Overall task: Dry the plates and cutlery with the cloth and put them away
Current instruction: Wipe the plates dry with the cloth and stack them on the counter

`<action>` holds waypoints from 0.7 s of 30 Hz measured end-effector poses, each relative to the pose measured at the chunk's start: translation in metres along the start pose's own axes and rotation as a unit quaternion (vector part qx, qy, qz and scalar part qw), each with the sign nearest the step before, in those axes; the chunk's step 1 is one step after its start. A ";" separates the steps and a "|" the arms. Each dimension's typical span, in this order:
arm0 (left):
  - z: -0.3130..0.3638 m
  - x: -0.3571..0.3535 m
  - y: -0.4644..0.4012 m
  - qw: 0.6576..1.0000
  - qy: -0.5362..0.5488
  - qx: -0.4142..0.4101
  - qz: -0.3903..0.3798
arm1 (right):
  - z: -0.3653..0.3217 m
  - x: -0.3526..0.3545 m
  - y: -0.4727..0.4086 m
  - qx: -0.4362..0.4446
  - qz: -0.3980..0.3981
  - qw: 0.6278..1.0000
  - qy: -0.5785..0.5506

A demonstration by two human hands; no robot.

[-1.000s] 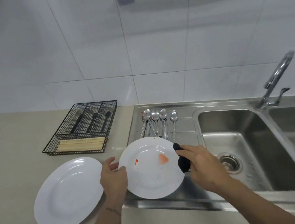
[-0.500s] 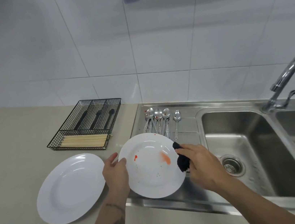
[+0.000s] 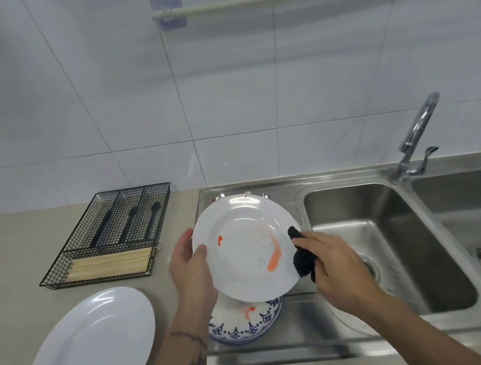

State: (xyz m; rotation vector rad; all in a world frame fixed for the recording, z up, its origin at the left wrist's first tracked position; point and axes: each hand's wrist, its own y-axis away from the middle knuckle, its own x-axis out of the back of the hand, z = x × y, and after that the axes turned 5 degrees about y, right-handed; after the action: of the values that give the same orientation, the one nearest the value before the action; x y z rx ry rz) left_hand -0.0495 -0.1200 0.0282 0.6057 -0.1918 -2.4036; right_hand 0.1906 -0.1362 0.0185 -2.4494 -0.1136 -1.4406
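The left hand [image 3: 190, 269] is gripping the white plate [image 3: 244, 248] at its 9 o'clock rim, thumb on the face, holding it tilted above the patterned plate [image 3: 247, 325] on the drainboard. The right hand [image 3: 334, 265] is clenching the dark cloth [image 3: 302, 256] against the 3 o'clock rim. The orange smear [image 3: 274, 259] is lying just toward 9 o'clock from the cloth, so I judge the wipe must go inward.

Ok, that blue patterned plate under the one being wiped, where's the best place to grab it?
Take the blue patterned plate by its near rim, coming from the front. That edge sticks out from beneath the white plate held in the left hand, while the rest is covered. It lies flat on the draining board, so a thumb-over, fingers-under pinch probably suits it.
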 end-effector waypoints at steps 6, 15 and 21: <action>-0.022 -0.049 0.016 0.996 -0.050 -0.025 -0.075 | 0.032 0.021 0.013 -0.040 0.026 0.999 -0.012; -0.053 -0.124 0.050 0.979 -0.162 -0.075 -0.103 | 0.084 0.064 0.031 -0.117 0.068 0.991 -0.016; -0.064 -0.171 0.079 0.945 -0.225 -0.176 -0.158 | 0.108 0.083 0.036 -0.149 0.094 0.984 -0.039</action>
State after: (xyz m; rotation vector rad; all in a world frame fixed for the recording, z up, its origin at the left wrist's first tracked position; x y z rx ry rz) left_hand 0.1417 -0.0744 0.0580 -0.0922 0.1579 -2.7665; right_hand 0.3302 -0.1457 0.0341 -2.6668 0.3311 -1.3621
